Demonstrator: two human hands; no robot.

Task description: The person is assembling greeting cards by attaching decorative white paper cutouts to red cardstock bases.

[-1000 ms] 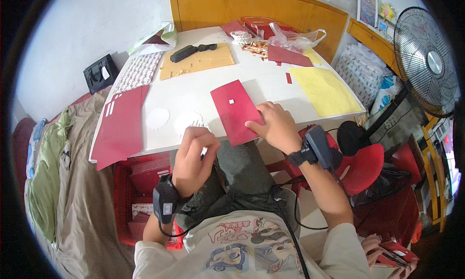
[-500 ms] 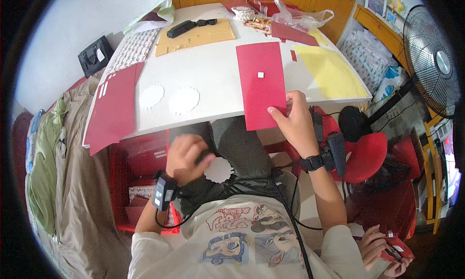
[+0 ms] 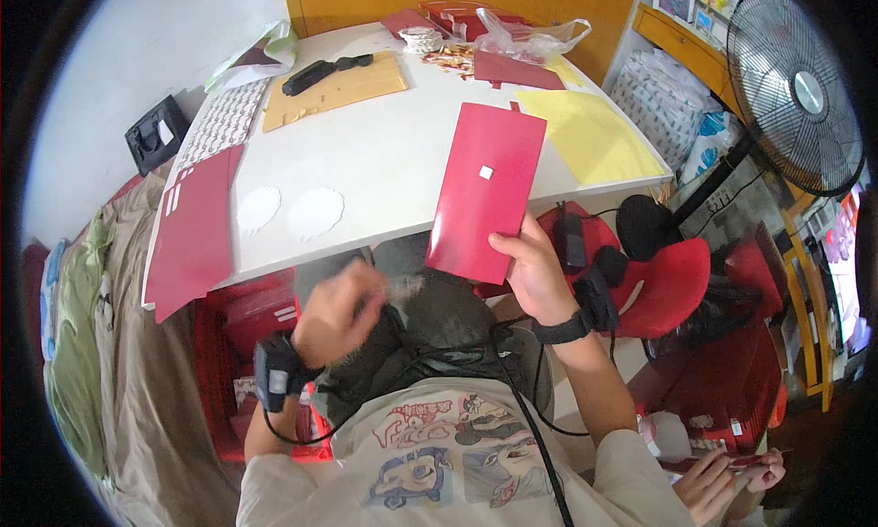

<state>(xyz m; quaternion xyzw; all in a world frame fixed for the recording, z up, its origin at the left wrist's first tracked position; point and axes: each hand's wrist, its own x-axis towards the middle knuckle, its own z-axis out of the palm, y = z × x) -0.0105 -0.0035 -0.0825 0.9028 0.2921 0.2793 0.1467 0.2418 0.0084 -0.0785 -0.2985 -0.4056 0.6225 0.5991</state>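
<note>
My right hand (image 3: 533, 269) pinches the lower right corner of a red card (image 3: 476, 220), thumb on the front. The card is tilted over the table's near edge, and a small white square (image 3: 486, 172) sits at its middle. My left hand (image 3: 340, 312) is smeared by motion above my lap, fingers curled. A blurred pale disc (image 3: 404, 287), seen nearly edge-on, shows at its fingertips. Two white scalloped paper discs (image 3: 315, 213) lie on the white table (image 3: 366, 161) ahead of this hand. Dark red sheets (image 3: 194, 234) overhang the table's left corner.
Yellow sheets (image 3: 590, 138) lie at the table's right, and a brown board (image 3: 338, 92) at the back carries a black object. A red crate (image 3: 215, 362) stands below left. A standing fan (image 3: 796, 92) and a red stool (image 3: 668, 285) are at right. Another person's hands (image 3: 718, 481) hold something red.
The red card has tilted clockwise and come nearer in my right hand. My left hand has moved slightly, and the white disc no longer shows flat over my lap. The whole view has shifted.
</note>
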